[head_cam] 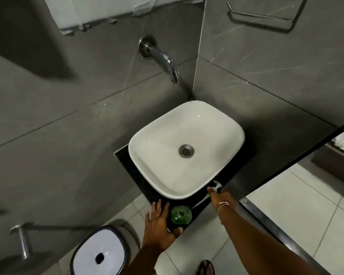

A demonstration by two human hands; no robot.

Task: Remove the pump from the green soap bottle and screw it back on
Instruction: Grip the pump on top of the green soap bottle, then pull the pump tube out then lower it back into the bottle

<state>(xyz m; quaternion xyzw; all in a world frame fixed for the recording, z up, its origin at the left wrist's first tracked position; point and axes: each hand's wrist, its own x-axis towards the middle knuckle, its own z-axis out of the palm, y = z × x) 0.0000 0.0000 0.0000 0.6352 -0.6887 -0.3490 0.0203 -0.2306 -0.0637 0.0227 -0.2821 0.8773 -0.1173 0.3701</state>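
Pump, light, likely soap-slick and best gripped by its collar, is pinched in the right hand beside the sink, while the left hand, thumb hooked, steadies the open green soap bottle.

A bathroom: a white countertop basin sits in a corner of grey-tiled walls, with a chrome tap on the wall above it, a metal rail up to its right, and a lidded bin (white top) on the floor below-left.

green bottle upright (pump off)
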